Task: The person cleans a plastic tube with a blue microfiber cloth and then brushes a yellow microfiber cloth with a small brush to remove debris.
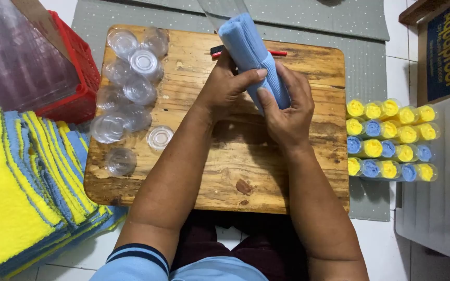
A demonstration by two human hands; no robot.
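Both my hands hold a tightly rolled blue cloth (pixel 248 49) above a wooden board (pixel 308 171). My left hand (pixel 225 86) wraps the roll from the left, thumb across it. My right hand (pixel 286 112) grips its lower end. The roll's far end sits in the mouth of a clear plastic tube (pixel 224 9). A red and black tool (pixel 220 51) lies on the board behind the hands, mostly hidden.
Several clear plastic caps (pixel 131 83) lie on the board's left side. A stack of yellow and blue cloths (pixel 22 187) is at left, a red basket (pixel 79 67) behind it. Filled tubes of rolled cloths (pixel 389 140) lie at right beside a cardboard box (pixel 444 47).
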